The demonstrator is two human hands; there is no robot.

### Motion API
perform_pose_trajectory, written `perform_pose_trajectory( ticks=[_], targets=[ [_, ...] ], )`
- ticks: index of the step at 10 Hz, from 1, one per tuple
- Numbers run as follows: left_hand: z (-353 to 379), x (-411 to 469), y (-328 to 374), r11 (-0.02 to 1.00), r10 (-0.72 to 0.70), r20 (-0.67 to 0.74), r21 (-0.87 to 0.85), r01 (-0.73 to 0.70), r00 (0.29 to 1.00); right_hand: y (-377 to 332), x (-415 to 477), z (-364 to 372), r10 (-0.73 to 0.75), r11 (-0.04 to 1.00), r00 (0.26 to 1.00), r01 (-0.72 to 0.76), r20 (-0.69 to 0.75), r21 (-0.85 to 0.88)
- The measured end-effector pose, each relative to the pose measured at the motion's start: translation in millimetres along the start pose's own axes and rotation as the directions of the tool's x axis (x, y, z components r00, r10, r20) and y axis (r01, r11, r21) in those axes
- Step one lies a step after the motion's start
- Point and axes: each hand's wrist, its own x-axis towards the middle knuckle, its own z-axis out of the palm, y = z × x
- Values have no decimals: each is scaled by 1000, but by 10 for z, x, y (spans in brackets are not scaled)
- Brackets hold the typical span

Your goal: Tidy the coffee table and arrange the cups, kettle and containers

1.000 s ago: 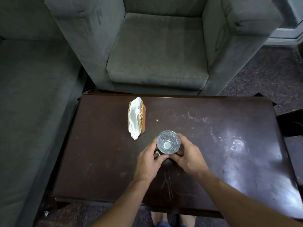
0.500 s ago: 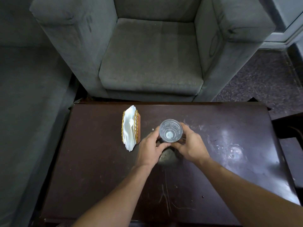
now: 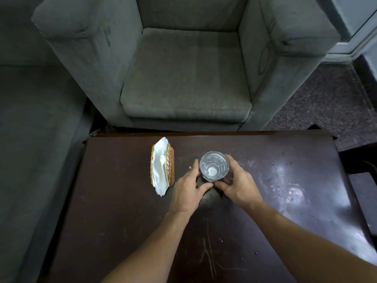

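A clear drinking glass (image 3: 214, 167) stands upright on the dark wooden coffee table (image 3: 114, 211), a little behind its middle. My left hand (image 3: 188, 190) is at the glass's left side with its fingers spread; a narrow dark gap shows between them and the glass. My right hand (image 3: 238, 186) curves around the right side, fingers against the glass wall and thumb under its near edge. To the left of the glass stands a gold wire napkin holder (image 3: 162, 166) with white napkins in it. No kettle or other container is in view.
A grey armchair (image 3: 183, 78) stands right behind the table's far edge. A grey sofa (image 3: 36, 129) runs along the left. Dark carpet (image 3: 326, 103) lies at the right, and a dark piece of furniture (image 3: 359, 160) touches the table's right edge.
Both hands carried the glass away from me to a spot beside the napkin holder. My left hand's fingers have since loosened and spread off the glass.
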Motion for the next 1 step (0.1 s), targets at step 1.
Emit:
perform_pose_trajectory(
  ticks=[1],
  targets=[
    [-14,-221,-5,998,-39,-34,47,41,999,80,-287,51,42,995,997,-48,-64,-91]
  ],
)
